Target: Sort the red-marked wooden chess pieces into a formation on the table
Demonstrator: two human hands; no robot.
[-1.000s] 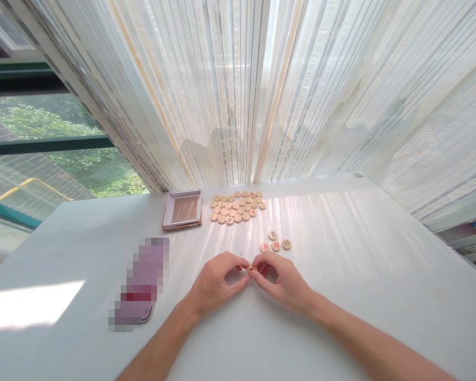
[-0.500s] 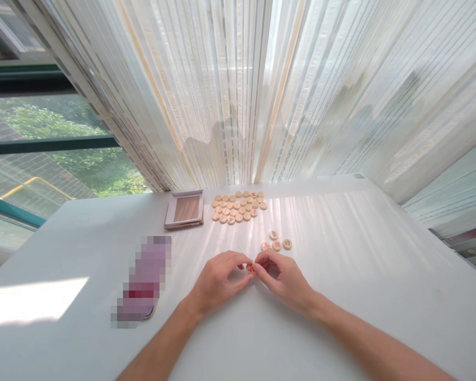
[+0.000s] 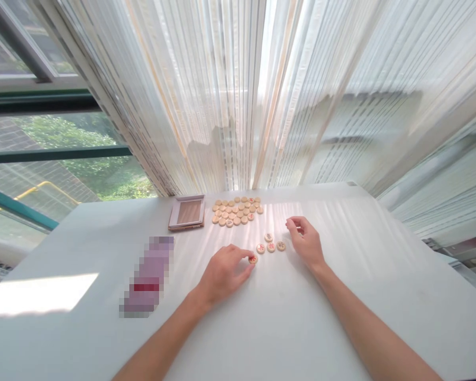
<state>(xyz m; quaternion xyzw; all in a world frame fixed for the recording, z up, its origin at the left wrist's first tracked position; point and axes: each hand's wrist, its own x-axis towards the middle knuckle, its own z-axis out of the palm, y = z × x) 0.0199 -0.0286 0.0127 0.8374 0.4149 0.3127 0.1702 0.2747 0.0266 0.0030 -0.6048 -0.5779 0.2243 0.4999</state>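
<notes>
My left hand (image 3: 224, 272) rests on the white table (image 3: 341, 296), its thumb and fingertips pinched on a round wooden chess piece with red markings (image 3: 253, 259) that lies flat on the surface. Just right of it sit several more pieces in a small group (image 3: 270, 245). My right hand (image 3: 306, 241) hovers to the right of that group, fingers loosely curled, nothing visible in them. A larger cluster of wooden pieces (image 3: 238, 210) lies further back near the curtain.
A shallow wooden box (image 3: 187, 212) sits left of the large cluster. A blurred purple object (image 3: 148, 276) lies on the table to the left. Sheer white curtains (image 3: 262, 95) hang behind the table, with a window (image 3: 55, 153) at the left.
My right hand let go of the piece both hands were pinching and moved up and to the right, past the small group. The left hand slid the piece forward, toward that group.
</notes>
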